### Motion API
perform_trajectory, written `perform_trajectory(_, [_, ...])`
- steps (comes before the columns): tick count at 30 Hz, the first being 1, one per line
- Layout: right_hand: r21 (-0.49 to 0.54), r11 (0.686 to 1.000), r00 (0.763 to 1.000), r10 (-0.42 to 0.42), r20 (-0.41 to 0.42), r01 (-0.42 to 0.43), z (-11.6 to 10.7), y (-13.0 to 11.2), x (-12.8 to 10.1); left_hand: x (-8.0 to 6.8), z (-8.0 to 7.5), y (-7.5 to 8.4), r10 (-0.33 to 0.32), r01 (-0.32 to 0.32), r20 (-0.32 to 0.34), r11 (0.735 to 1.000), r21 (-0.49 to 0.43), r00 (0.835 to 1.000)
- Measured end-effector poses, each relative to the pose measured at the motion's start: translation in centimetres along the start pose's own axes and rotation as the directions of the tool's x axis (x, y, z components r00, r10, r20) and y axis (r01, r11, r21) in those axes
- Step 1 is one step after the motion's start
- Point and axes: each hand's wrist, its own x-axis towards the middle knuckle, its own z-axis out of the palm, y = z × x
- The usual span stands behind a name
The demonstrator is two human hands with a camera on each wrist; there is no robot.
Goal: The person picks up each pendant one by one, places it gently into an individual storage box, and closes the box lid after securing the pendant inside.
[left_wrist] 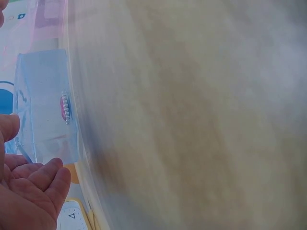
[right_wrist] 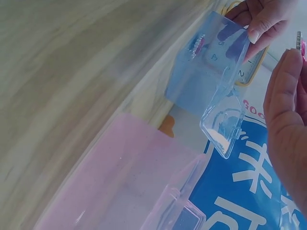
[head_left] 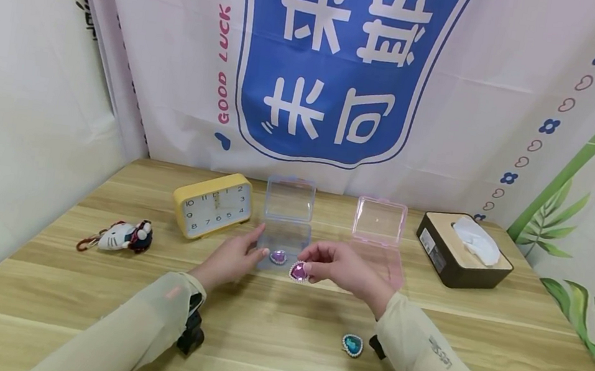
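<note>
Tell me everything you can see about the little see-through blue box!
The clear blue box looks like thin plastic, with its hinged lid standing open at the back. It sits on the wooden table between the yellow clock and the pink box. One pink heart gem already lies inside. The left hand touches its left side with its fingertips, while the right hand pinches a second pink gem just beside its front.

Head: we look forward and down over the table (head_left: 276, 346).
Wrists: we sit close, both sharing the clear box (left_wrist: 45, 105).
</note>
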Motion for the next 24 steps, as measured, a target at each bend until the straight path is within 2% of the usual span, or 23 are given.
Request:
perform_trajectory(10, [0.032,0.999,0.999,-0.011,-0.038,0.012,0.3,-0.2,1.0,0.0,0.0,0.0,0.003,-0.003,-0.005,1.000,-0.004,1.000])
perform_trajectory(18, [0.057,0.998,0.997,0.027,-0.068,-0.023,0.5,-0.1,1.8,0.1,0.0,-0.1,0.005,-0.005,-0.003,1.000,0.000,1.000])
perform_trajectory(24, [0.095,0.995,0.995,0.022,-0.098,-0.013,0.7,-0.4,2.4,0.1,0.1,-0.2,0.010,-0.010,-0.007,1.000,0.003,1.000])
